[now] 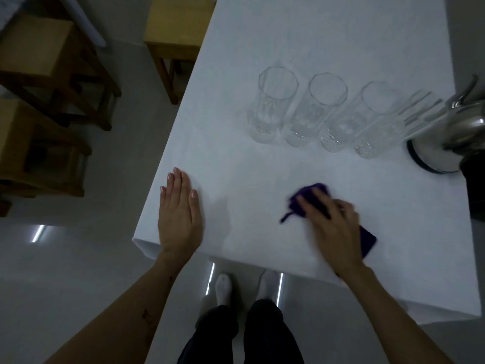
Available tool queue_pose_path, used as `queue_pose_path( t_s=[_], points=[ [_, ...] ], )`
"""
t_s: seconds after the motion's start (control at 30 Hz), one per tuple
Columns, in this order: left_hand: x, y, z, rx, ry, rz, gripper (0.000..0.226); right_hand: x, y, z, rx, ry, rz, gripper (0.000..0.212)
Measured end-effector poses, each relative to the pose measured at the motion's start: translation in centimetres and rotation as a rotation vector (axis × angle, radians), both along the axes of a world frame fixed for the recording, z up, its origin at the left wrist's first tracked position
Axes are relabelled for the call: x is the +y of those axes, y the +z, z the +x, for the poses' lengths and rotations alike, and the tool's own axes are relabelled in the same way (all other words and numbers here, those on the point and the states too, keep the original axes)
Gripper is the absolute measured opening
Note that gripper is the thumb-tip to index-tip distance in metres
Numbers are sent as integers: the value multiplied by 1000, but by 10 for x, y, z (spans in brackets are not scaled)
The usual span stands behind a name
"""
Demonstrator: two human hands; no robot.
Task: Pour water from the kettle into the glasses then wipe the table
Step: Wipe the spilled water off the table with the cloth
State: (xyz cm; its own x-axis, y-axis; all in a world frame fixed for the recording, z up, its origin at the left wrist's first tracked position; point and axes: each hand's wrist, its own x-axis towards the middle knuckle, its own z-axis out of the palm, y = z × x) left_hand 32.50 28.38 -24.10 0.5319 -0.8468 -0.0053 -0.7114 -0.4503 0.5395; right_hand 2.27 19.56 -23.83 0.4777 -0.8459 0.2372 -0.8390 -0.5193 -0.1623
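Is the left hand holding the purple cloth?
No, the left hand lies flat and empty on the table, while the right hand presses the purple cloth.

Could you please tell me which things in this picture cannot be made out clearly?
- Kettle: cut off by the right edge of the head view; its handle and far side are out of frame.
- Right hand: motion-blurred, so its fingers on the purple cloth are unclear.
- Cloth: mostly covered by that hand.
- Water level in the glasses: dim light and clear glass make it impossible to tell.
- Fourth glass: blurred near the kettle.
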Motion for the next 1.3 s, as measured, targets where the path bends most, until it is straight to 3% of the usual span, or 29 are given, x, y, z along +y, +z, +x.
queue_pose_path(
  t_s=[0.17,0.3,0.43,0.57,0.6,0.73,0.8,0.97,1.17,1.3],
  points=[
    [-1,3,-2,11,7,-11,56,-42,1,41,-158,-667,46,39],
    [-2,3,-3,26,17,-8,56,-46,0,123,-135,-770,84,51],
    [-1,2,-1,39,13,3,56,-24,7,190,-131,-497,130,61],
    [-1,0,0,52,16,26,57,-5,3,179,-94,111,94,57],
    [-1,0,0,53,19,28,57,-7,2,170,-101,172,88,55],
    [-2,-1,-1,51,22,20,57,-29,1,177,-196,-100,114,50],
    [-2,-2,-1,51,24,22,57,-37,2,199,-174,-85,103,53],
    [-1,-1,2,97,47,-7,59,-34,5,200,-105,212,128,53],
    [1,8,4,154,80,-64,57,6,0,147,-77,654,160,46],
    [2,12,2,158,115,-57,55,26,-11,87,-74,822,104,55]
  ],
)
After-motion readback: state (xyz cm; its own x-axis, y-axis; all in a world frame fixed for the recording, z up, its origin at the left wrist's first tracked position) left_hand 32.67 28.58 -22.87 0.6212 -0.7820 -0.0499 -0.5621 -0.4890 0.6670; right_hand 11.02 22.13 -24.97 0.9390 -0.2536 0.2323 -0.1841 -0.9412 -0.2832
